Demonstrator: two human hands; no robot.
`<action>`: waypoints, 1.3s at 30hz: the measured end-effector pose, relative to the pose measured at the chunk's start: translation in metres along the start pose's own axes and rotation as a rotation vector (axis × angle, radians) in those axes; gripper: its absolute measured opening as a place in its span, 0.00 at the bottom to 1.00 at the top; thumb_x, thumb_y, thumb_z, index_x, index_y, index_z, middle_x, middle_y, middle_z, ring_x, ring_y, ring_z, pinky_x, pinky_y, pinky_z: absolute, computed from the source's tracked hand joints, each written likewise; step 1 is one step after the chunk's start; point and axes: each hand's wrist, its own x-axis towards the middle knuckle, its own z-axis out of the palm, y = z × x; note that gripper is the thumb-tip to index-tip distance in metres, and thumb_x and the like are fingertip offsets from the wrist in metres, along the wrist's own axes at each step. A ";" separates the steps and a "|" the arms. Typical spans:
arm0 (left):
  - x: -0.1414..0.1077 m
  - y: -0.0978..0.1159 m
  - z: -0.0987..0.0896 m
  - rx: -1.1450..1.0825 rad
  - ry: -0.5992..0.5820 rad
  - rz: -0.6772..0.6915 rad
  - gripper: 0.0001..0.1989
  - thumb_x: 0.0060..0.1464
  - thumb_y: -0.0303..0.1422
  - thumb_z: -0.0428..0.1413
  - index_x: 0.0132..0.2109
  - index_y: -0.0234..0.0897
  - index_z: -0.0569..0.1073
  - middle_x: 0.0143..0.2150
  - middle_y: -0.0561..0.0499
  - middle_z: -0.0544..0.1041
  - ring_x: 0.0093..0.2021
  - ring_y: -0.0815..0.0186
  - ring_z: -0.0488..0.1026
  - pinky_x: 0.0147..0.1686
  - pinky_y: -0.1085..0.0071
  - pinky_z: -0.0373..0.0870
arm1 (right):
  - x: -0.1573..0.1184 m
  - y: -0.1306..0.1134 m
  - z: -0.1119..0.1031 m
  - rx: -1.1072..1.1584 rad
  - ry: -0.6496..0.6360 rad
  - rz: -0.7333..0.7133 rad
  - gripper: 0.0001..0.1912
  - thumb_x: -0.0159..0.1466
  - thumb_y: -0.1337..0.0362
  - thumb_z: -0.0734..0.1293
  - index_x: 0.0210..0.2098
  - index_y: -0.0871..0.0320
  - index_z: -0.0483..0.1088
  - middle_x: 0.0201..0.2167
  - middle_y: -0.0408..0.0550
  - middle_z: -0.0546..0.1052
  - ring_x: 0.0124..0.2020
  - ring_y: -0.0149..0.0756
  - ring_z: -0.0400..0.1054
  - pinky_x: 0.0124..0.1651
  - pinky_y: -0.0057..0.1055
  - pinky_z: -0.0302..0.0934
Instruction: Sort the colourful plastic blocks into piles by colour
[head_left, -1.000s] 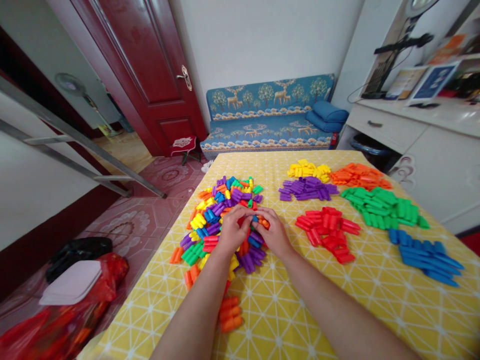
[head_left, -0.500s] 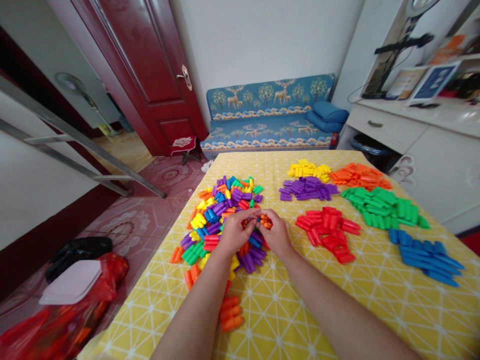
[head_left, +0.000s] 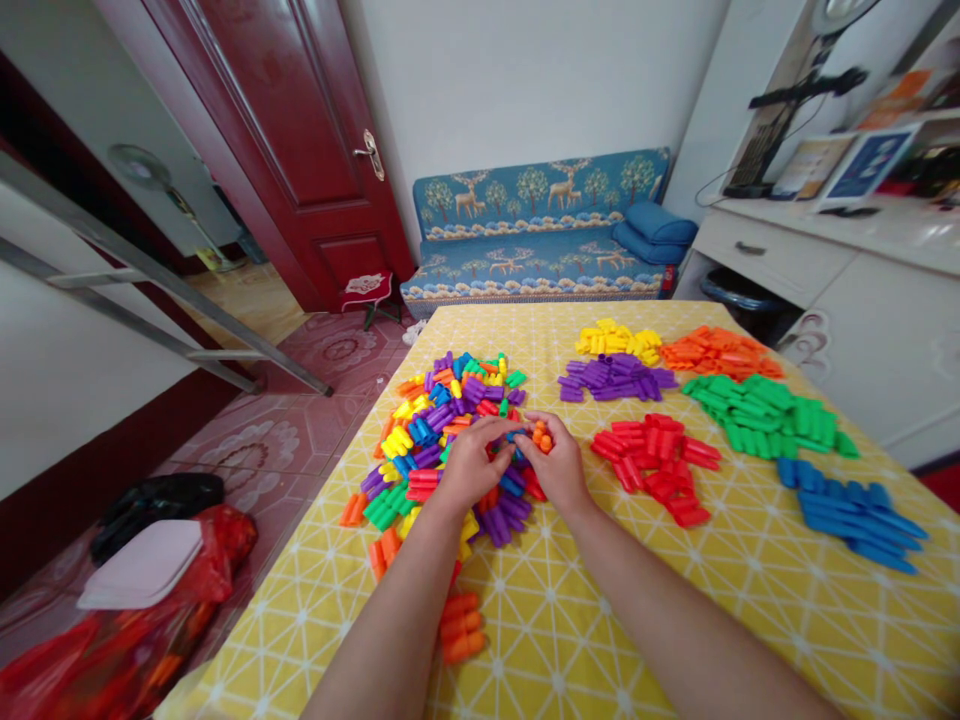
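Over the right side of a mixed-colour heap of plastic pieces, my two hands nearly meet. My right hand is closed around orange pieces, whose round ends show between thumb and fingers. My left hand is curled, its fingertips at a blue piece between the hands; which hand grips the blue piece is hard to tell. Right of my hands lies a red pile. Beyond it are purple and yellow piles.
Orange, green and blue piles lie at the right of the yellow tablecloth. Loose orange pieces sit near my left forearm. A sofa stands behind the table, a white cabinet at the right.
My right hand has shifted slightly right with the orange pieces, which show more now. The blue piece between the hands is more visible. My left hand has barely moved.
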 end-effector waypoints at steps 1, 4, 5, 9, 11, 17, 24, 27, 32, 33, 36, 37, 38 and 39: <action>0.000 0.000 0.000 0.001 0.002 -0.004 0.18 0.52 0.22 0.56 0.50 0.41 0.76 0.46 0.48 0.78 0.47 0.62 0.74 0.49 0.65 0.70 | 0.000 0.000 0.000 0.016 0.006 0.005 0.17 0.55 0.60 0.69 0.43 0.57 0.69 0.38 0.47 0.76 0.40 0.39 0.71 0.46 0.38 0.66; -0.001 0.000 0.000 0.011 -0.006 -0.017 0.19 0.51 0.26 0.59 0.51 0.40 0.75 0.47 0.47 0.78 0.48 0.61 0.74 0.50 0.65 0.70 | 0.001 0.001 0.000 0.060 0.025 0.018 0.15 0.55 0.58 0.70 0.40 0.57 0.69 0.37 0.47 0.76 0.39 0.38 0.71 0.45 0.37 0.66; -0.001 0.000 0.000 0.018 -0.010 -0.025 0.20 0.50 0.27 0.60 0.52 0.40 0.74 0.48 0.47 0.78 0.47 0.61 0.74 0.49 0.65 0.70 | 0.001 0.001 0.000 0.072 0.031 0.019 0.15 0.55 0.57 0.70 0.39 0.57 0.69 0.36 0.47 0.76 0.39 0.38 0.70 0.45 0.37 0.66; -0.002 0.001 0.000 0.057 -0.020 -0.055 0.25 0.47 0.29 0.63 0.54 0.42 0.73 0.48 0.47 0.78 0.46 0.60 0.75 0.47 0.64 0.71 | 0.001 -0.001 -0.001 0.096 0.038 0.018 0.15 0.54 0.56 0.70 0.38 0.57 0.70 0.34 0.45 0.75 0.37 0.37 0.70 0.43 0.36 0.67; -0.002 0.001 0.000 0.068 -0.019 -0.056 0.25 0.47 0.29 0.64 0.54 0.42 0.73 0.48 0.47 0.78 0.46 0.59 0.75 0.47 0.64 0.71 | 0.001 -0.003 -0.001 0.095 0.032 0.018 0.15 0.54 0.56 0.70 0.38 0.57 0.70 0.34 0.45 0.75 0.36 0.37 0.70 0.42 0.35 0.67; -0.002 -0.003 0.002 0.055 0.069 -0.082 0.20 0.46 0.30 0.64 0.49 0.38 0.74 0.43 0.47 0.79 0.41 0.61 0.76 0.44 0.66 0.72 | -0.001 -0.001 0.002 0.125 -0.007 0.065 0.15 0.54 0.56 0.70 0.38 0.56 0.70 0.34 0.45 0.75 0.36 0.38 0.70 0.40 0.35 0.68; -0.002 -0.004 0.003 -0.019 0.092 -0.125 0.14 0.46 0.31 0.64 0.41 0.36 0.73 0.38 0.49 0.78 0.36 0.65 0.75 0.40 0.70 0.71 | -0.002 -0.008 0.001 0.126 0.007 0.026 0.12 0.54 0.59 0.70 0.36 0.56 0.71 0.34 0.46 0.76 0.36 0.38 0.71 0.41 0.35 0.67; -0.002 -0.003 0.002 -0.050 0.072 -0.128 0.13 0.46 0.32 0.65 0.39 0.35 0.73 0.35 0.50 0.78 0.35 0.66 0.74 0.38 0.71 0.71 | -0.002 -0.008 -0.001 0.115 0.029 -0.024 0.10 0.55 0.61 0.69 0.36 0.56 0.71 0.33 0.45 0.76 0.36 0.37 0.70 0.42 0.35 0.66; 0.000 -0.002 0.001 -0.064 0.064 -0.141 0.12 0.46 0.34 0.65 0.34 0.34 0.72 0.31 0.52 0.76 0.32 0.67 0.72 0.34 0.73 0.69 | -0.003 -0.007 -0.002 0.122 0.018 -0.033 0.10 0.54 0.61 0.70 0.35 0.56 0.71 0.33 0.45 0.76 0.36 0.37 0.70 0.42 0.35 0.65; 0.000 -0.002 0.001 -0.061 0.065 -0.143 0.12 0.45 0.35 0.65 0.34 0.34 0.72 0.30 0.52 0.75 0.32 0.68 0.71 0.34 0.73 0.69 | -0.003 -0.007 -0.002 0.120 0.014 -0.029 0.10 0.54 0.61 0.70 0.35 0.56 0.71 0.33 0.45 0.76 0.36 0.37 0.70 0.42 0.35 0.65; -0.001 -0.004 0.002 -0.054 0.073 -0.153 0.13 0.44 0.36 0.66 0.33 0.34 0.71 0.29 0.53 0.73 0.30 0.68 0.70 0.33 0.74 0.68 | -0.003 -0.010 -0.001 0.106 0.013 -0.017 0.11 0.55 0.59 0.70 0.35 0.57 0.71 0.33 0.45 0.75 0.35 0.37 0.69 0.41 0.34 0.65; -0.001 -0.004 0.002 -0.064 0.084 -0.156 0.13 0.44 0.35 0.66 0.33 0.34 0.71 0.29 0.53 0.73 0.31 0.68 0.70 0.33 0.73 0.68 | -0.004 -0.012 -0.001 0.101 0.014 -0.009 0.12 0.55 0.58 0.69 0.36 0.57 0.71 0.33 0.46 0.75 0.36 0.37 0.69 0.41 0.34 0.65; -0.001 -0.004 0.003 -0.087 0.099 -0.160 0.12 0.45 0.35 0.65 0.33 0.34 0.71 0.30 0.53 0.74 0.31 0.68 0.71 0.34 0.73 0.69 | -0.004 -0.012 -0.001 0.101 0.014 0.005 0.13 0.56 0.56 0.69 0.37 0.57 0.70 0.34 0.46 0.75 0.36 0.37 0.69 0.41 0.34 0.65; -0.001 -0.004 0.003 -0.122 0.123 -0.164 0.12 0.47 0.34 0.64 0.36 0.34 0.72 0.31 0.52 0.75 0.32 0.68 0.72 0.36 0.72 0.70 | -0.004 -0.013 -0.001 0.105 0.012 0.024 0.14 0.57 0.55 0.68 0.38 0.57 0.70 0.35 0.46 0.75 0.36 0.37 0.69 0.40 0.33 0.65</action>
